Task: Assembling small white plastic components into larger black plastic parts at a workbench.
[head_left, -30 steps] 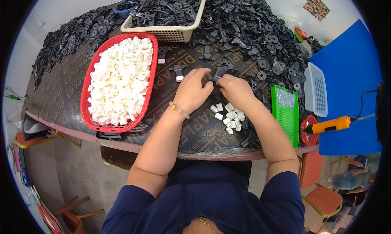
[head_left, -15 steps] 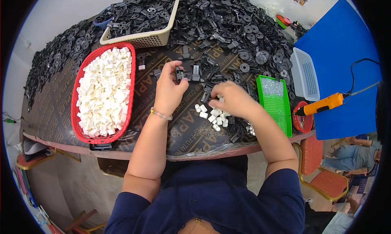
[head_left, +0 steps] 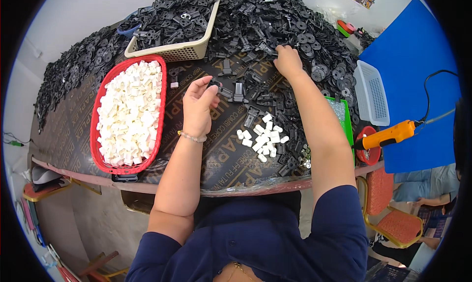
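One small black plastic part (head_left: 217, 82) sits at the fingertips of the left hand (head_left: 197, 106), raised just over the counter (head_left: 211, 170), with the thumb and forefinger pinched together on it and much of it hidden. It looks light, stiff and smooth, so it may slip a little; its blocky body should be the surest place to take hold, and any thin tabs probably deserve a gentler touch. A similar black piece (head_left: 239, 92) lies just beside it. The right hand (head_left: 287, 61) is stretched to the near edge of the big black heap (head_left: 275, 21), its fingers bent downward; whether they have hold of anything cannot be told. Between the forearms lies a loose cluster of white caps (head_left: 265, 138). The broadest room for moving is the stretch of counter from the left wrist to the rim of the red basket (head_left: 162, 98). The beige basket (head_left: 189, 51) bounds the far side, while the green tray (head_left: 349, 127), partly behind the right forearm, and the orange power tool (head_left: 391, 134) crowd the right.
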The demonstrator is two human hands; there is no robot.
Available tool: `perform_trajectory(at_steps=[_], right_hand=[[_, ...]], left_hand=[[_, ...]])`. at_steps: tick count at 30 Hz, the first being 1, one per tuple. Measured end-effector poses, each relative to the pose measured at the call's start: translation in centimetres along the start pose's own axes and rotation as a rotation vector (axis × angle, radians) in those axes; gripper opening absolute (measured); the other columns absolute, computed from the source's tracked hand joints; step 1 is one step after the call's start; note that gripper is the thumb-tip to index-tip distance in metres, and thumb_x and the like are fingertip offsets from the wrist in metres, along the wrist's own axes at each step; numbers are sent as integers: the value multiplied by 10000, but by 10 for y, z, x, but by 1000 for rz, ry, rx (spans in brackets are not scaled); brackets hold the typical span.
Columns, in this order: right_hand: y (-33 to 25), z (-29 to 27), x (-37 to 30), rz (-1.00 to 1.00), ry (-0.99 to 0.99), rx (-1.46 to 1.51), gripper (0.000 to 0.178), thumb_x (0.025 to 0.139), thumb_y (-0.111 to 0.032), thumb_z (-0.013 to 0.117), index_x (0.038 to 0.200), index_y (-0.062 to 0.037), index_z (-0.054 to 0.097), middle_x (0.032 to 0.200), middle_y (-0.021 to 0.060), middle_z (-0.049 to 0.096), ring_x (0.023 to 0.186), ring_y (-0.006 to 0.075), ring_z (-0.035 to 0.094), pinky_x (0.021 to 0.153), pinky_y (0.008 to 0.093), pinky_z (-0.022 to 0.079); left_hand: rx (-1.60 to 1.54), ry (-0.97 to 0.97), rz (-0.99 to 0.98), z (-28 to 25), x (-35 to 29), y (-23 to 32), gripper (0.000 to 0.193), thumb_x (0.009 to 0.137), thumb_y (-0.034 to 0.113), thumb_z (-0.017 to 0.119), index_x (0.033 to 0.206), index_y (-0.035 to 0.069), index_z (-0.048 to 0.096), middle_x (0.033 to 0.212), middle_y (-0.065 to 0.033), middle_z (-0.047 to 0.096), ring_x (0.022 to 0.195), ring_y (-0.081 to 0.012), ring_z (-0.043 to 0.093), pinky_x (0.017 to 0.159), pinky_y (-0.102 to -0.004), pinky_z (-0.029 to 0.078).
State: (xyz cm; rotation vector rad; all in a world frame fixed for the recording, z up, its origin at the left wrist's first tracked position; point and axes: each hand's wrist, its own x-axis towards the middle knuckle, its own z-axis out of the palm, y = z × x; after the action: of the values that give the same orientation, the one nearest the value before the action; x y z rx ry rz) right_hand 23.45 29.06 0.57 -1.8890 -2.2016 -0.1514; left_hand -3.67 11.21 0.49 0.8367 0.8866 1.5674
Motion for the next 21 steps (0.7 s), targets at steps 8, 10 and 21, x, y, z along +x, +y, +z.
perform_trajectory(at_steps=[8,10,21], right_hand=[[-37,-30,10,-188,247,294,444,801,-233,795,1200,-83,671,1229,169,642,1158,354,609,985,433,497],[-72,-53,6,-245,282,411,336,798,-220,788,1085,-65,705,1104,163,694,1041,319,668,903,418,524],[-58,-98,-62,-314,-596,120,235,702,-178,833,842,-34,712,841,157,731,846,330,713,775,423,551]], left_hand=[[-223,91,-145,3,-3,0,477,1037,445,557,1227,9,584,911,-66,616,787,-189,641,688,-305,520],[-308,68,-186,1,-3,-4,462,1042,448,547,1243,33,557,928,-74,590,734,-175,595,647,-292,481],[-440,19,-246,-7,-3,-4,344,993,173,468,1320,67,479,1017,-113,543,777,-199,534,684,-333,444]])
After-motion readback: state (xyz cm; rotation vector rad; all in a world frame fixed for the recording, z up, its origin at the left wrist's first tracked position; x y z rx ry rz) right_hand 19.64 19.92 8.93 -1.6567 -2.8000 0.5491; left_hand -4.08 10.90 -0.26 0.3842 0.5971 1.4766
